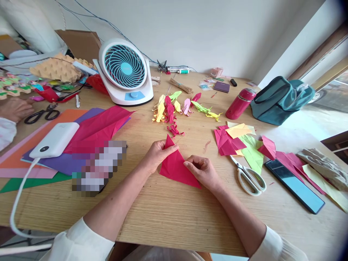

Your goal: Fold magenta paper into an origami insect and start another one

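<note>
A red sheet of paper [176, 169], folded to a triangle with creases across it, is held just over the wooden table between my two hands. My left hand [160, 154] pinches its upper left edge near the top point, thumb lying on the front. On the right slanting edge, the thumb and forefinger of my right hand [200, 168] are closed on the paper, with the other fingers curled. Behind the sheet lie several small folded paper figures in red [170, 110], yellow [160, 110], green [201, 107] and pink.
White scissors [250, 179], a phone [295, 185] and paper pieces [251, 152] lie right, before a red bottle [240, 104] and teal bag [280, 99]. Left are coloured sheets [100, 127], a power bank [56, 139], a fan [125, 69] and another person's hand [17, 108].
</note>
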